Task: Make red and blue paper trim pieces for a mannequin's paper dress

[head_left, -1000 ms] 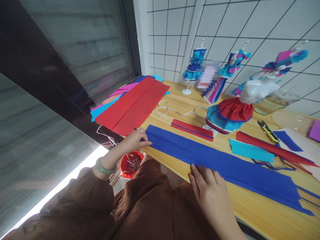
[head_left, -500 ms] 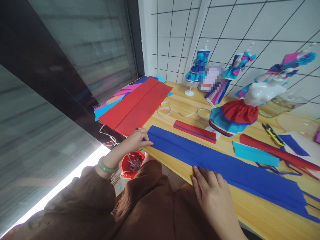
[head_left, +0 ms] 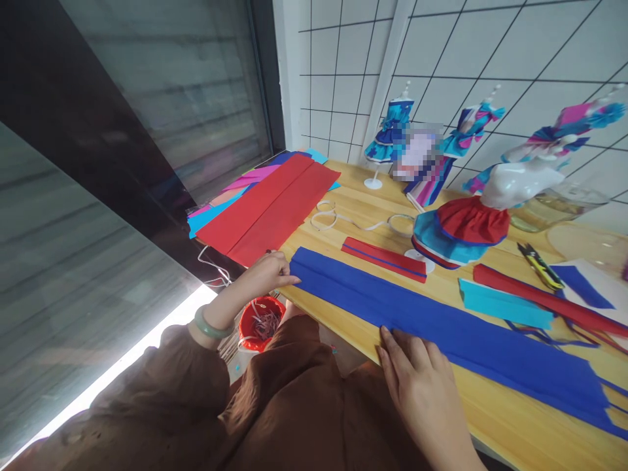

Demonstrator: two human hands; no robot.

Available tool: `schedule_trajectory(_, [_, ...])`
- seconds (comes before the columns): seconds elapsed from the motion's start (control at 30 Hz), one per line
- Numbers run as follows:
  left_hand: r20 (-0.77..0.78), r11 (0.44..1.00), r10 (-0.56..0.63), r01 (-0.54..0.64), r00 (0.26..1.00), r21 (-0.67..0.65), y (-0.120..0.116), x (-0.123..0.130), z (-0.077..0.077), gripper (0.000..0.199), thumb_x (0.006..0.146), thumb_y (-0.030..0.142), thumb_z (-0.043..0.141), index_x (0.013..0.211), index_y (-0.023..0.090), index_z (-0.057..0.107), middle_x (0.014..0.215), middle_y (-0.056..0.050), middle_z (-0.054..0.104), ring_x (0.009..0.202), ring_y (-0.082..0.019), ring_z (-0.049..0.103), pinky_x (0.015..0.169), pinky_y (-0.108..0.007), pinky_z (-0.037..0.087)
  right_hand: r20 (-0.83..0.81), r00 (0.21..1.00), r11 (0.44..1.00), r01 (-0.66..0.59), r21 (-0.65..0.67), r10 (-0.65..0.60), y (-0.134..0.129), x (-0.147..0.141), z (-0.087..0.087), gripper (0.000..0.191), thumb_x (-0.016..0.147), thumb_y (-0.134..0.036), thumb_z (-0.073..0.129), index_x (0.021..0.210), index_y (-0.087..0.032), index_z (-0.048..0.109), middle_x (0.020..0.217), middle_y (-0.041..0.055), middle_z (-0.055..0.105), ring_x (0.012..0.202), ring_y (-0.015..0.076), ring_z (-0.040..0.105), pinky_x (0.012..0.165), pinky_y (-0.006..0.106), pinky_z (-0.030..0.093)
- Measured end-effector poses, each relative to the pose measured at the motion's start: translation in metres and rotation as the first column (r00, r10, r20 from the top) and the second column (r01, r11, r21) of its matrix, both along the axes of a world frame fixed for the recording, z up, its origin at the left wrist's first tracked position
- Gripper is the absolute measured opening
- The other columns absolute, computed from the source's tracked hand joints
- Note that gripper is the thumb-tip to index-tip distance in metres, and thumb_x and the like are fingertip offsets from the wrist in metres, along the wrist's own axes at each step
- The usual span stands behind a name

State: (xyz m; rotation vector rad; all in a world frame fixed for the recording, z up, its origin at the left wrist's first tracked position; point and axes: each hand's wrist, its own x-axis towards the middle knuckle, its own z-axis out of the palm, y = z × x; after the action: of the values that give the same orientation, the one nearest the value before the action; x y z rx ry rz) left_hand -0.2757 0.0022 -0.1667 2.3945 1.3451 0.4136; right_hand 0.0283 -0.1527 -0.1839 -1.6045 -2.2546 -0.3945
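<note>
A long blue fabric strip [head_left: 441, 320] lies flat along the front of the wooden table, with a fold line running lengthwise. My left hand [head_left: 275, 269] pinches its left end between thumb and fingers. My right hand [head_left: 417, 366] rests on the front edge of the strip near its middle, fingers lying flat and slightly apart. Behind the blue strip lies a short red strip [head_left: 385, 259] with a blue line. A wide red fabric piece [head_left: 269, 209] covers other coloured pieces at the table's left end.
Dress forms with small outfits [head_left: 473, 226] stand along the back. White ribbon [head_left: 363, 226] curls mid-table. Yellow-black snips [head_left: 540, 267], a turquoise piece [head_left: 505, 304] and a long red strip [head_left: 564, 302] lie at right. A red bin [head_left: 261, 324] stands below the table edge.
Both hands keep their places on the blue strip. The whole view has shifted very slightly; nothing else has visibly moved.
</note>
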Motion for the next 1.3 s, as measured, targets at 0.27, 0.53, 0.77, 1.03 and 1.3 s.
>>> schedule_trajectory(0.27, [-0.02, 0.995, 0.099, -0.099, 0.995, -0.012, -0.003, -0.009, 0.0, 0.037, 0.075, 0.053, 0.06, 0.069, 0.017, 0.055, 0.074, -0.001, 0.054, 0.072, -0.016, 0.049, 0.067, -0.028, 0.036, 0.002, 1.0, 1.0, 0.0, -0.003, 0.0, 0.0, -0.001, 0.001, 0.034, 0.089, -0.03, 0.049, 0.113, -0.011, 0.064, 0.098, 0.0138, 0.063, 0.086, 0.0256, 0.05, 0.074, 0.039, 0.043])
schedule_trajectory(0.53, [0.038, 0.991, 0.136, -0.136, 0.99, -0.017, -0.006, -0.013, 0.002, 0.027, 0.077, 0.045, 0.061, 0.079, 0.019, 0.056, 0.076, 0.0, 0.053, 0.075, -0.015, 0.049, 0.069, -0.028, 0.035, 0.004, 1.0, 1.0, 0.003, 0.005, -0.003, 0.0, -0.001, 0.001, 0.034, 0.089, -0.03, 0.049, 0.113, -0.011, 0.063, 0.097, 0.0138, 0.063, 0.084, 0.0251, 0.049, 0.073, 0.039, 0.043])
schedule_trajectory(0.77, [0.02, 0.993, 0.118, -0.118, 0.993, 0.028, -0.011, -0.018, 0.005, 0.02, 0.083, 0.038, 0.056, 0.086, 0.019, 0.057, 0.082, -0.001, 0.054, 0.081, -0.016, 0.05, 0.075, -0.03, 0.039, 0.01, 1.0, 1.0, 0.0, 0.016, 0.0, 0.0, -0.001, 0.0, 0.033, 0.089, -0.03, 0.05, 0.113, -0.011, 0.064, 0.096, 0.0129, 0.063, 0.083, 0.0247, 0.049, 0.073, 0.039, 0.043])
schedule_trajectory(1.03, [-0.173, 0.946, 0.191, -0.134, 0.966, 0.294, -0.039, 0.011, 0.019, 0.022, 0.087, 0.03, 0.05, 0.104, 0.018, 0.057, 0.099, -0.008, 0.058, 0.099, -0.025, 0.051, 0.083, -0.041, 0.043, 0.018, 1.0, 1.0, -0.004, 0.026, 0.004, 0.0, 0.0, -0.003, 0.034, 0.089, -0.03, 0.049, 0.114, -0.011, 0.063, 0.097, 0.0133, 0.063, 0.085, 0.0249, 0.049, 0.073, 0.039, 0.043])
schedule_trajectory(1.3, [-0.181, 0.829, -0.339, 0.384, 0.923, 0.406, -0.093, 0.11, 0.002, 0.057, 0.088, 0.053, 0.037, 0.128, 0.013, 0.044, 0.138, -0.01, 0.044, 0.133, -0.026, 0.029, 0.111, -0.043, 0.023, 0.022, 1.0, 0.999, -0.003, 0.035, 0.002, 0.001, 0.0, -0.003, 0.032, 0.09, -0.028, 0.046, 0.113, -0.013, 0.062, 0.097, 0.0141, 0.063, 0.086, 0.0246, 0.051, 0.073, 0.039, 0.043])
